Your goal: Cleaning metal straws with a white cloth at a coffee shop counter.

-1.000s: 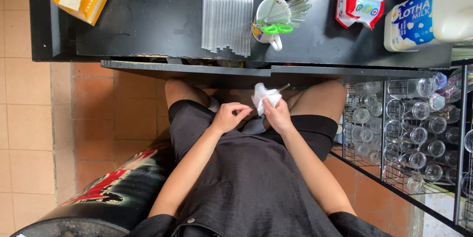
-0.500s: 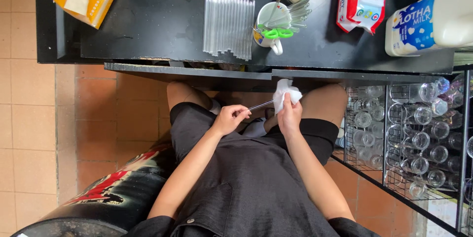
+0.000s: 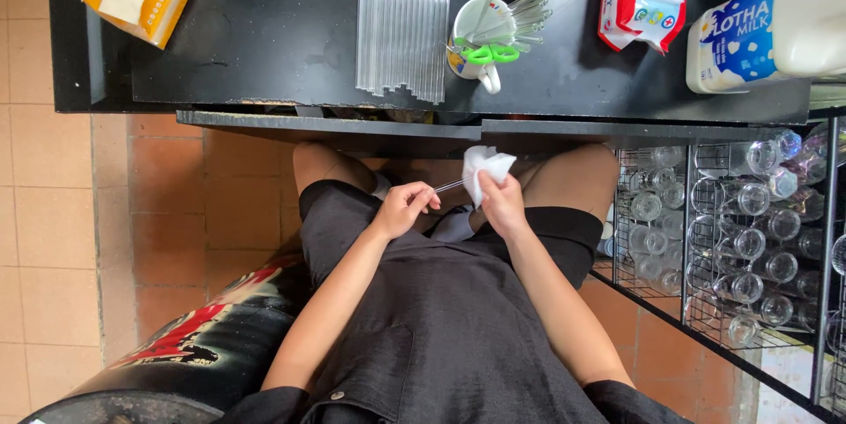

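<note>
Terracotta floor tiles run under a matte black table (image 3: 264, 54), where a neat row of clear glass tubes (image 3: 402, 36) lies just left of a white mug (image 3: 480, 36) holding green-handled scissors (image 3: 486, 54). Below the mug, over the lap, the left hand (image 3: 404, 210) pinches one thin tube (image 3: 449, 185) in closed fingers. The right hand (image 3: 500, 204), fingers clamped on a crumpled white tissue (image 3: 485, 167), has lifted from half a second ago, sliding the soft tissue along that slick tube.

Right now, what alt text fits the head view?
Seen from above, a seated person's left hand holds a thin clear tube while the right hand wraps a white cloth around it, below a black table with more tubes.
</note>
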